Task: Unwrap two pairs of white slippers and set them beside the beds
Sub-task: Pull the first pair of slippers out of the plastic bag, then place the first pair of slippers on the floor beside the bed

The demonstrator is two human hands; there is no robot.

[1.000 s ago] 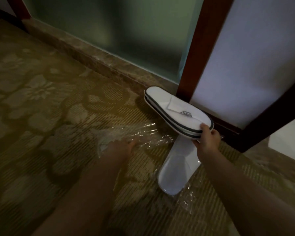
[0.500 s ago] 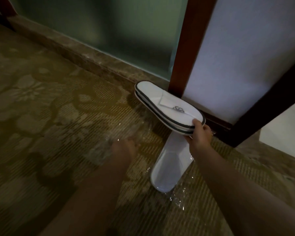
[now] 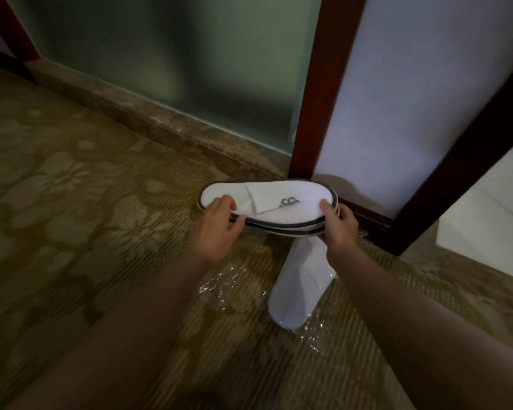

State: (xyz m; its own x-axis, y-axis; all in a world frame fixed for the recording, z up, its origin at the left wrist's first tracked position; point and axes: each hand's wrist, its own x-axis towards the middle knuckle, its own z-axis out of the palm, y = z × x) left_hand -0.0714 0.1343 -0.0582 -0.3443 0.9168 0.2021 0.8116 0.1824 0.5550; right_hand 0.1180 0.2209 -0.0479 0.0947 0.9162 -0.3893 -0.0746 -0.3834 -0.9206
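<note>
A stacked pair of white slippers (image 3: 276,207) with dark trim and a grey logo is held level above the carpet. My left hand (image 3: 218,229) grips its heel end on the left, thumb on top. My right hand (image 3: 335,224) grips the toe end on the right. Below them another white slipper pair (image 3: 301,291) lies on the floor, sole up, on crumpled clear plastic wrap (image 3: 222,287).
Patterned olive carpet (image 3: 71,217) covers the floor. A stone sill (image 3: 160,125) runs under a frosted glass panel (image 3: 175,54). A dark red wooden post (image 3: 317,108) and a dark frame (image 3: 444,179) stand just behind the slippers.
My left hand left the plastic wrap on the floor and took hold of the heel end of the stacked pair. The pair turned from slanted to level.
</note>
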